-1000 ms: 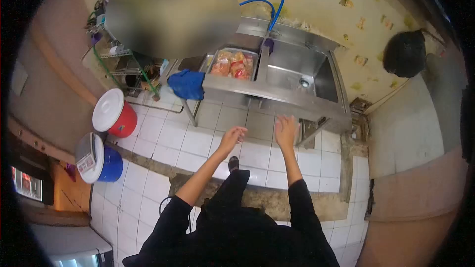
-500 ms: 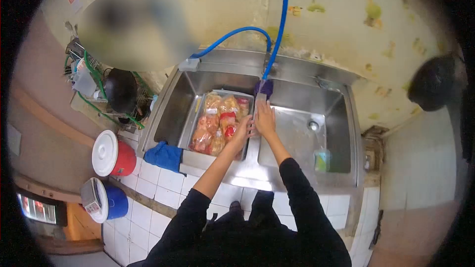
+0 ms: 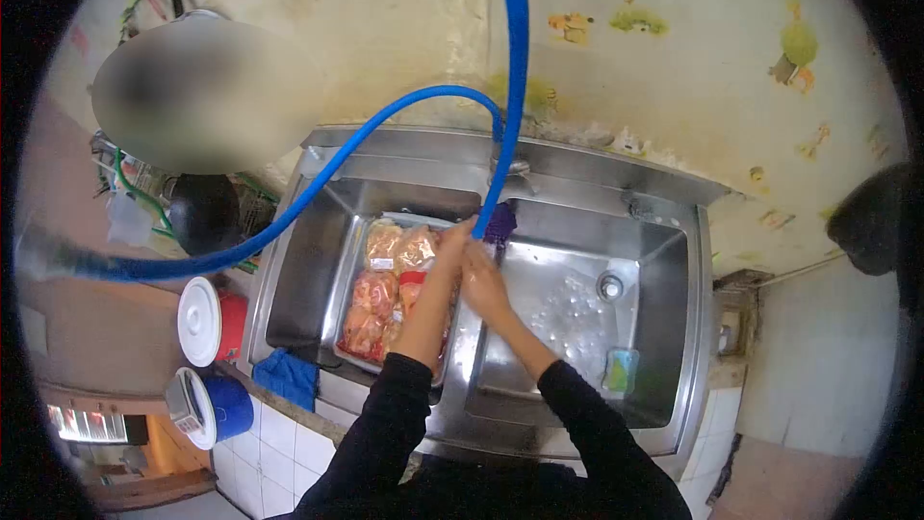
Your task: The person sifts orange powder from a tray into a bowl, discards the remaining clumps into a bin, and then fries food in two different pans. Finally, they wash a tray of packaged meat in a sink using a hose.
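My left hand [image 3: 454,239] is closed at the lower end of a blue hose [image 3: 500,169], over the divider between two steel sink basins. Just below it, my right hand [image 3: 481,281] is close against the left one, its fingers mostly hidden where the hands meet. Under my left forearm, in the left basin, a metal tray [image 3: 341,342] holds several clear packs of pale and reddish food [image 3: 377,291]. A purple cloth-like item [image 3: 500,222] lies on the divider behind the hands. Bubbly water [image 3: 576,313] spreads over the right basin's floor.
A green-and-clear item [image 3: 621,369] lies in the right basin near the drain [image 3: 610,287]. A blue cloth [image 3: 286,377] hangs over the front left edge. Lidded red [image 3: 232,325] and blue [image 3: 229,403] buckets stand left. A second blue hose length [image 3: 332,166] arcs leftward.
My hands have come together at the hose end, which has shifted down and left of the purple item. The other hose length now sweeps far left, blurred at its end. The camera view has shifted.
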The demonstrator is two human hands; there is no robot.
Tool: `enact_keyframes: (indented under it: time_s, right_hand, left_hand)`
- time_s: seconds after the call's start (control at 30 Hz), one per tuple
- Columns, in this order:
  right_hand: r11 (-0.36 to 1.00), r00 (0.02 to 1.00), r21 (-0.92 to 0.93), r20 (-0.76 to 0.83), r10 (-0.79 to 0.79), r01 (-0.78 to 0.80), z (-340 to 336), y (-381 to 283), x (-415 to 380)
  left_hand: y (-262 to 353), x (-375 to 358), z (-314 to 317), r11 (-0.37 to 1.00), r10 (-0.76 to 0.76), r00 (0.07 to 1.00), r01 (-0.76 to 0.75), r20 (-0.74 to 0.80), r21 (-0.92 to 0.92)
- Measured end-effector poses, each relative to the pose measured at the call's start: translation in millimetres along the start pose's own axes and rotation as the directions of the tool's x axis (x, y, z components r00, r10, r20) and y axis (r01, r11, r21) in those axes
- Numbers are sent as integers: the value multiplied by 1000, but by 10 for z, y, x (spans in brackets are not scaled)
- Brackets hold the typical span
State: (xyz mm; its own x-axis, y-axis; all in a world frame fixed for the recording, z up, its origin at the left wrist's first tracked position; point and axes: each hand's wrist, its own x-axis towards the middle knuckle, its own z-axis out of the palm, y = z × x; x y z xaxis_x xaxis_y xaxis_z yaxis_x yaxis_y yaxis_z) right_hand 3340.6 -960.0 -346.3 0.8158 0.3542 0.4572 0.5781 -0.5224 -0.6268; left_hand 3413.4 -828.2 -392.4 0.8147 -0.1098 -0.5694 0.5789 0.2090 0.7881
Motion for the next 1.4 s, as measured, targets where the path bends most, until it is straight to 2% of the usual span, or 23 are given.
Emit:
enact_keyframes:
  time_s: [0.07, 0.1, 0.17, 0.23, 0.3, 0.33, 0.43, 0.47, 0.5, 0.57, 0.63, 0.67, 0.73, 0.83, 0.87, 0.9, 0.97, 1.07, 1.13, 1.23, 1.3, 1.37, 1.4]
  right_hand:
    - [997, 999, 68, -42, -15, 18, 54, 55, 70]
    - [959, 970, 151, 16, 242, -242, 3, 92, 244]
    - [669, 719, 270, 181, 671, -692, -131, 60, 568]
    - [817, 842, 244, 300, 449, -523, 528, 840, 362]
    - [868, 869, 42, 19, 495, -495, 841, 952, 289]
    - [792, 776, -125, -336, 533, -598, 986, 528, 268]
    - [956, 887, 252, -394, 242, -149, 450, 81, -56]
    - [954, 958, 267, -210, 195, -135, 282, 289, -101]
    - [950, 990, 288, -30, 135, -120, 184, 466, -48]
    - [804, 842, 321, 397, 365, -500, 53, 498, 192]
    - [734, 834, 431, 433, 342, -525, -272, 193, 302]
    - [893, 963, 362, 137, 232, -267, -77, 237, 115]
    - [909, 983, 392, -53, 173, -139, 96, 188, 55]
    - [763, 930, 534, 252, 269, -365, 464, 685, 98]
    - [644, 792, 488, 505, 343, -590, 345, 752, 285]
    - [506, 590, 378, 721, 364, -775, 281, 774, 365]
    - [309, 706, 640, 577, 412, -704, 299, 548, 307]
    - [30, 776, 899, 359, 519, -436, 460, 107, 96]
    - [4, 742, 915, 324, 586, -403, 978, 341, -59]
    - [-291, 802, 937, 322, 503, -193, 687, 302, 404]
    - [82, 775, 960, 163, 611, -267, 907, 434, 463]
    - [300, 763, 889, 82, 641, -347, 1068, 532, 512]
    - [330, 755, 855, 104, 647, -400, 1048, 509, 487]
  left_hand:
    - [305, -527, 474, 930, 155, 983, -178, -99, -323]
    - [218, -557, 695, 887, 161, 981, -191, -107, -419]
    - [-32, -614, 1048, 781, 173, 976, -217, -132, -586]
    - [-169, -660, 1104, 718, 93, 994, -103, -52, -689]
    - [-197, -578, 931, 682, 21, 995, 57, 97, -729]
    - [-190, -503, 813, 655, 27, 988, 97, 152, -749]
    - [-203, -406, 580, 650, 2, 964, 201, 266, -733]
    - [-218, -381, 524, 676, -17, 958, 222, 286, -703]
    - [-244, -354, 513, 731, -27, 963, 202, 268, -652]
    - [-241, -323, 344, 864, -42, 972, 152, 233, -480]
    - [-170, -274, 126, 983, -22, 986, 52, 167, -176]
    - [-145, -246, 25, 1000, -2, 991, 2, 131, 2]
    - [-241, -97, -142, 898, 158, 987, -154, 25, 412]
    - [-636, 127, -102, 566, 512, 858, -304, -39, 766]
    - [-803, 151, -68, 486, 603, 796, -322, -45, 812]
    - [-905, 184, -76, 558, 563, 821, -295, -93, 775]
    - [-1001, 289, -140, 681, 484, 856, -238, -181, 692]
    - [-374, -198, 136, 980, 197, 974, -192, -113, 54]
    - [17, -573, 402, 944, 177, 984, -175, -17, -280]
    - [224, -844, 694, 776, 227, 973, -154, 42, -612]
    - [0, -800, 742, 633, 273, 962, -187, -9, -751]
    - [-149, -636, 714, 488, 375, 915, -330, -147, -808]
    - [-123, -563, 629, 395, 404, 914, -217, -44, -893]
